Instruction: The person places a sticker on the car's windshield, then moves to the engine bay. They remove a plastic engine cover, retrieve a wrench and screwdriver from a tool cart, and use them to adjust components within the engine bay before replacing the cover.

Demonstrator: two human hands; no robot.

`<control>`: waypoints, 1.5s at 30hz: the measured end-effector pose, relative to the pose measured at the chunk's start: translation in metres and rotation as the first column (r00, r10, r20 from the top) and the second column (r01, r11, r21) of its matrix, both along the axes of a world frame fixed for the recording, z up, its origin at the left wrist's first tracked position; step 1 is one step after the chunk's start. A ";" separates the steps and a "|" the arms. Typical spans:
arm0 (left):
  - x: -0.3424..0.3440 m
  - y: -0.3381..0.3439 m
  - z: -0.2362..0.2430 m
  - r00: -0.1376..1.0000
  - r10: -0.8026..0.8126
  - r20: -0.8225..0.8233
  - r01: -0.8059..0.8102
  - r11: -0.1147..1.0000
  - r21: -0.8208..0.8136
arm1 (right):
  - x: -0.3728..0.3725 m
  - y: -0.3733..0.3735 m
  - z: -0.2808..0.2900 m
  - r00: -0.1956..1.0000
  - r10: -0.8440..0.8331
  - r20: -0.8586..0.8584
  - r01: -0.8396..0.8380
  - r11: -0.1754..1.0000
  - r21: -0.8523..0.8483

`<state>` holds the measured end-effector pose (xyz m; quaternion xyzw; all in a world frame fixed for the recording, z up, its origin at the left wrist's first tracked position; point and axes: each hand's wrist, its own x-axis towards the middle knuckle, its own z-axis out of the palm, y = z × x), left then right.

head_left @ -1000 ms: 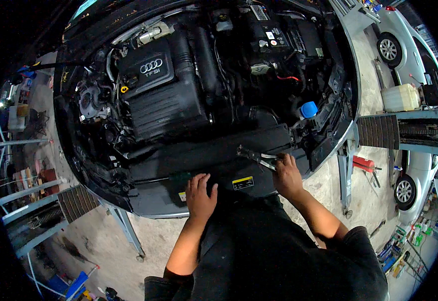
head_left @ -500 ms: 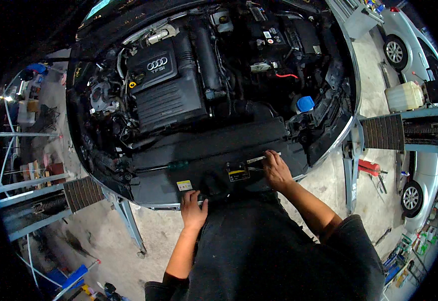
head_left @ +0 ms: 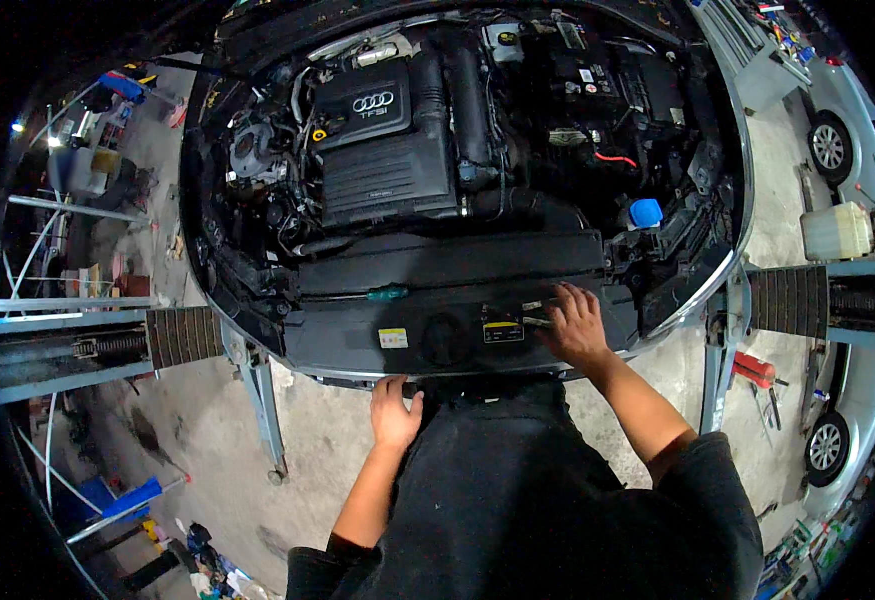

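Observation:
My right hand [head_left: 577, 325] is open, fingers spread and slightly curled over a metal plier-like tool [head_left: 535, 319] lying on the black front panel [head_left: 339, 336]; its fingertips look loose of the tool. My left hand [head_left: 394, 412] is open, thumb apart, fingertips resting at the car's front edge [head_left: 317, 374]. A teal-handled tool [head_left: 385, 293] lies across the panel, above two labels. Behind it is the uncovered engine bay, with a black engine cover [head_left: 382, 170], a battery [head_left: 577, 75] and a blue cap [head_left: 645, 212].
Lift arms [head_left: 265, 405] with ramps [head_left: 185, 338] flank the car. A silver car [head_left: 842, 440], a translucent container [head_left: 835, 230] and a red cylinder [head_left: 753, 366] are on the right. Racks and clutter fill the left; blue items [head_left: 137, 498] lie on the lower-left floor.
My right hand has lowered the metal tool onto the panel and loosened its fingers. My left hand has moved down from the panel to the front edge. The view has shifted.

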<state>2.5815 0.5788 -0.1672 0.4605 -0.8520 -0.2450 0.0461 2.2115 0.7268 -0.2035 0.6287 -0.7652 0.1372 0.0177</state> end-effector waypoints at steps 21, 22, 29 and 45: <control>0.055 -0.249 0.000 0.938 -0.082 -0.337 0.025 0.985 -0.171 | 0.213 -0.201 0.037 0.934 -0.153 0.322 0.187 0.979 -0.077; 0.044 -0.272 -0.001 0.924 -0.098 -0.369 0.027 0.981 -0.192 | 0.220 -0.213 0.041 0.945 -0.126 0.303 0.146 0.988 -0.045; -0.047 -0.375 -0.048 0.981 0.015 -0.192 -0.049 0.984 -0.172 | 0.215 -0.347 0.063 0.994 0.071 0.085 -0.084 0.982 0.168; -0.105 -0.402 -0.102 0.986 0.130 0.106 -0.134 0.991 0.029 | 0.136 -0.586 -0.081 0.895 0.441 0.063 -0.380 0.682 0.625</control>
